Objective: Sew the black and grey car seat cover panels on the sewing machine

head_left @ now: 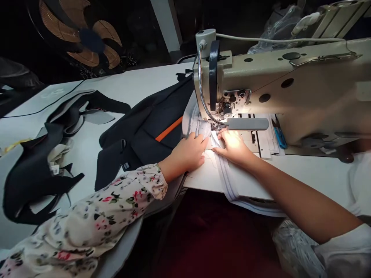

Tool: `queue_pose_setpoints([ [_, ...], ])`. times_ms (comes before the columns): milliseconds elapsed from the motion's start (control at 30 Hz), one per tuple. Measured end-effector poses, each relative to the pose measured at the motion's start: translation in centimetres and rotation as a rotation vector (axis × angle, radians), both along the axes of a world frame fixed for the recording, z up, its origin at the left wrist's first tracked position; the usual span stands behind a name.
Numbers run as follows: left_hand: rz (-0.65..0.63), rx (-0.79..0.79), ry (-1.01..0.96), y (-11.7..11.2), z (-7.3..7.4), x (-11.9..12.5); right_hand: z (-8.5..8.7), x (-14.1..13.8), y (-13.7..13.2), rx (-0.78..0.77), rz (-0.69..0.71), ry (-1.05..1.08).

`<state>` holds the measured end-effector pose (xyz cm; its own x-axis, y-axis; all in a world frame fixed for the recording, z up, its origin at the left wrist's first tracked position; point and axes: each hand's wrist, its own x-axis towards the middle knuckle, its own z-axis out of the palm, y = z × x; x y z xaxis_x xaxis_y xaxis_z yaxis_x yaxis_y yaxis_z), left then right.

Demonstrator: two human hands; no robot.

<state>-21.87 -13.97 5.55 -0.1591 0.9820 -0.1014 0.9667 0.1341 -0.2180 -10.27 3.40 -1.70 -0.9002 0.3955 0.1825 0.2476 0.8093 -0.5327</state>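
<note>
A beige sewing machine (257, 77) stands on the right, its lamp shining on the needle area. My left hand (189, 152), fingers bent and closed, grips the light-grey edge (193, 117) of a dark fabric piece (145, 116) left of the presser foot. An orange strip (169, 129) runs across that fabric. Just right of the foot, my right hand (234, 146) pinches a light-grey striped tape (224, 173) between thumb and fingers. The tape feeds up to the foot and hangs over the table's front edge. The needle tip is hidden behind the lamp and fingers.
Blue thread snips (279, 135) lie under the machine arm. Dark cut fabric pieces (29, 181) are heaped on the white table (139, 83) at left. A large fan (91, 40) stands behind. White stringy material (295, 243) in clear plastic sits below the table at right.
</note>
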Motion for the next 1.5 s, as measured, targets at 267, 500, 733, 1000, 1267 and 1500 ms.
queue_pose_setpoints([
  [267, 0.031, -0.094, -0.025, 1.9, 1.8, -1.8, 1.0, -0.1, 0.1, -0.079, 0.073, 0.019],
  [500, 0.186, 0.155, -0.548, 1.7, 0.9, -3.2, 1.3, 0.0, 0.2, -0.152, 0.140, 0.021],
  [733, 0.103, 0.161, -0.546, 2.1, -1.2, -1.0, 1.2, 0.3, 0.1, -0.169, 0.208, 0.004],
  [1000, 0.056, 0.063, -0.361, 2.6, -1.1, -0.3, 1.1, 0.6, 0.4, -0.139, 0.136, 0.139],
  [1267, 0.006, 0.105, -0.311, 2.4, -1.7, -0.4, 0.0, -0.2, -0.7, -0.001, 0.157, 0.174],
  [1500, -0.024, 0.137, -0.297, 4.2, -1.9, -2.3, -0.6, -1.4, -0.1, 0.030, 0.115, 0.192],
])
